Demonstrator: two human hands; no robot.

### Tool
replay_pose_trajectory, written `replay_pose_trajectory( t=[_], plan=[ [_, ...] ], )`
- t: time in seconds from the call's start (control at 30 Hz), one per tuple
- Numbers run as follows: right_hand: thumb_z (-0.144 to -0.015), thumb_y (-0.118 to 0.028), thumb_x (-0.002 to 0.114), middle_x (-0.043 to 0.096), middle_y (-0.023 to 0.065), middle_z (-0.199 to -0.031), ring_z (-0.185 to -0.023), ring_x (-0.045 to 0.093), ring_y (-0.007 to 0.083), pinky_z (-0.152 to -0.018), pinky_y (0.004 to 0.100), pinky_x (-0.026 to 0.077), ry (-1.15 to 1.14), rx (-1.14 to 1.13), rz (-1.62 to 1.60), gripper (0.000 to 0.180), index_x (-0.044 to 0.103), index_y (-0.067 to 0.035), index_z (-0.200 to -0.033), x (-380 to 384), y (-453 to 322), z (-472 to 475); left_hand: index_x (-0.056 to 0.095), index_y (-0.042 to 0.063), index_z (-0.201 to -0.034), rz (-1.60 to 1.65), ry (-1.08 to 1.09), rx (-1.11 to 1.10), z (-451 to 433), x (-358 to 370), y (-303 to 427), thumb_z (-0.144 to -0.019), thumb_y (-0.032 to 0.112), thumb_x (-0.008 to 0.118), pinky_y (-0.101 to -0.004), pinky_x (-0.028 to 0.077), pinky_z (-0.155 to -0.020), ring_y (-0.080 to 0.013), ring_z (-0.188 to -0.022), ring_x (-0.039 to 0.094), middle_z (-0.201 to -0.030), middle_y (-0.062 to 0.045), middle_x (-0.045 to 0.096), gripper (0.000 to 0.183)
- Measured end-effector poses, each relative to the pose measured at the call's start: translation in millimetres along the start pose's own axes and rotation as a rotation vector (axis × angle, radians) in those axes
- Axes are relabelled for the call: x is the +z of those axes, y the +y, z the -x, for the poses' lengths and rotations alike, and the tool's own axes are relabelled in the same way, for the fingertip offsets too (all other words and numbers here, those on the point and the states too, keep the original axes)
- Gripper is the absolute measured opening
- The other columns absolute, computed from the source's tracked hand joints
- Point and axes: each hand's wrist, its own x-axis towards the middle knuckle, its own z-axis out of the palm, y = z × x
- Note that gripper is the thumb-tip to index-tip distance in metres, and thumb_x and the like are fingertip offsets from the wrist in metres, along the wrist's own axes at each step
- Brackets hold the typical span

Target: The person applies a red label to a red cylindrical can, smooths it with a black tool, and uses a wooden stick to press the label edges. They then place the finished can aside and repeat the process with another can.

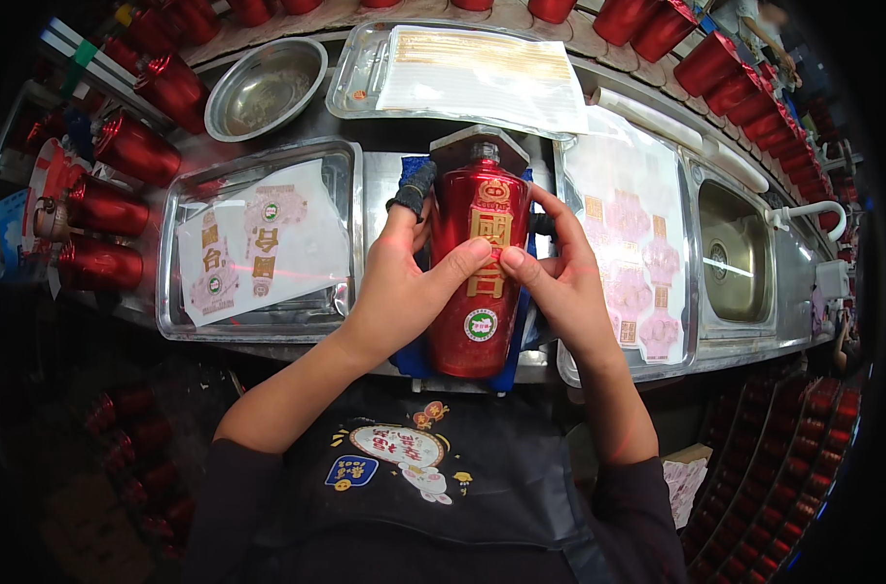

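A glossy red bottle (461,339) lies on a blue-padded rest (506,376), its neck pointing away from me. Gold characters and a round green-and-white emblem (481,325) are on its front. My left hand (413,274) holds the bottle's left side, thumb on the gold lettering; a dark knitted cover wraps one of its fingers. From the right, my right hand (559,270) grips the bottle, its thumb pressed beside the other thumb. Part of a dark cover shows near its fingers. The undersides of the bottle and several fingertips are hidden.
Metal trays with decal sheets stand at left (260,332) and right (692,292). Behind are a metal bowl (267,87) and a tray with striped paper (479,73). A sink (735,248) is at far right. Red bottles (136,150) line the left side and back; a person (764,33) is at upper right.
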Motion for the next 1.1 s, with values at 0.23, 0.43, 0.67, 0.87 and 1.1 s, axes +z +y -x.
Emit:
replay_pose_trajectory(
  t=[0.23, 0.43, 0.67, 0.87, 1.1],
  plan=[
    [-0.096, -0.014, 0.067, 0.049, 0.016, -0.142, -0.094, 0.066, 0.0107, -0.077, 0.0218, 0.054, -0.046, 0.026, -0.07, 0.071, 0.028, -0.002, -0.154, -3.6, 8.1, 13.0, 0.027, -0.007, -0.149, 0.057, -0.087, -0.001, 18.0, -18.4, -10.7, -0.092, 0.027, 0.074, -0.0396, 0.031, -0.116, -0.0263, -0.139, 0.042, -0.148, -0.022, 0.045, 0.081],
    [-0.096, -0.016, 0.066, 0.043, 0.0171, -0.148, -0.112, 0.061, 0.0155, -0.092, 0.0269, 0.051, -0.087, 0.075, -0.132, 0.072, 0.027, 0.001, -0.154, -2.5, 8.2, 22.8, 0.024, -0.004, -0.154, -0.043, -0.201, -0.034, 32.1, -29.5, -21.6, -0.093, 0.027, 0.072, -0.0377, 0.03, -0.116, -0.0241, -0.14, 0.04, -0.151, -0.019, 0.042, 0.083],
    [-0.096, -0.019, 0.067, 0.046, 0.0161, -0.147, -0.115, 0.055, 0.0132, -0.095, 0.0268, 0.046, -0.121, 0.081, -0.13, 0.074, 0.027, 0.0, -0.155, -4.2, 8.7, 23.6, 0.026, -0.003, -0.154, -0.053, -0.176, -0.062, 34.9, -28.2, -21.3, -0.092, 0.03, 0.073, -0.037, 0.031, -0.115, -0.0232, -0.138, 0.042, -0.148, -0.017, 0.044, 0.084],
    [-0.094, -0.013, 0.068, 0.046, 0.0156, -0.146, -0.08, 0.062, 0.0043, -0.066, 0.0185, 0.049, -0.14, 0.053, -0.009, 0.078, 0.023, -0.005, -0.158, -10.2, 17.4, 32.9, 0.028, -0.003, -0.153, -0.104, -0.227, 0.025, 37.2, -34.0, -27.5, -0.09, 0.034, 0.075, -0.0396, 0.029, -0.117, -0.0252, -0.139, 0.042, -0.146, -0.018, 0.047, 0.086],
    [-0.093, -0.012, 0.069, 0.043, 0.0172, -0.147, -0.078, 0.061, 0.0038, -0.063, 0.0176, 0.048, -0.145, 0.033, -0.03, 0.079, 0.024, -0.005, -0.158, -9.1, 21.3, 31.9, 0.018, 0.0, -0.157, -0.078, -0.271, -0.066, 35.0, -37.7, -25.8, -0.088, 0.033, 0.077, -0.0392, 0.028, -0.117, -0.0248, -0.143, 0.035, -0.155, -0.016, 0.035, 0.097]
  ],
)
